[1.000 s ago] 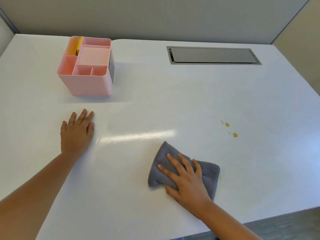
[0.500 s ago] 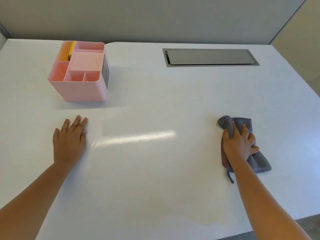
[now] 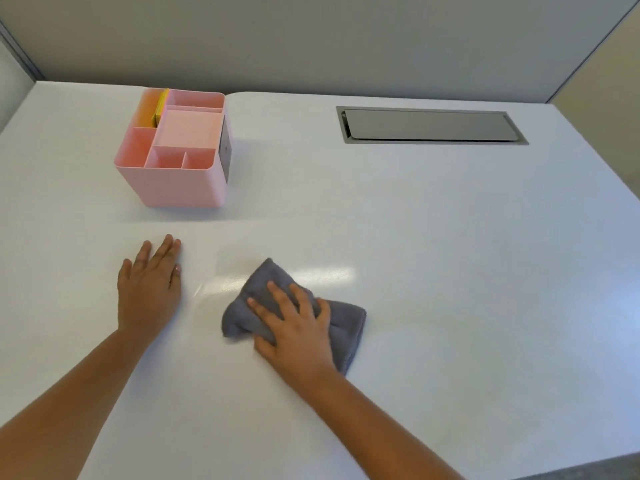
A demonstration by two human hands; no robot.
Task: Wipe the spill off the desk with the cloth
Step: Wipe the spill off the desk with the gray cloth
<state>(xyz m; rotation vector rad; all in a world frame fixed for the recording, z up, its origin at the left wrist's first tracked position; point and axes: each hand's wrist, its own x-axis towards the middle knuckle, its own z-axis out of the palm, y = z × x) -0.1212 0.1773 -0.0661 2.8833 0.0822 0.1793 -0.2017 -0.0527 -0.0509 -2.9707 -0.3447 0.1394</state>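
A folded grey cloth [image 3: 346, 323] lies on the white desk [image 3: 450, 254] near its front middle. My right hand [image 3: 294, 330] presses flat on top of the cloth, fingers spread, covering much of it. My left hand [image 3: 150, 285] rests palm down on the bare desk to the left of the cloth, holding nothing. No yellow-brown drops show on the desk surface to the right of the cloth.
A pink desk organiser [image 3: 180, 154] with several compartments and a yellow item stands at the back left. A grey recessed cable hatch [image 3: 429, 125] is set into the desk at the back right. Partition walls close the back. The desk's front edge runs at lower right.
My right hand slid the cloth right over the yellow-brown drops, then back left to the front middle. The drops no longer show. My left hand stayed flat on the desk.
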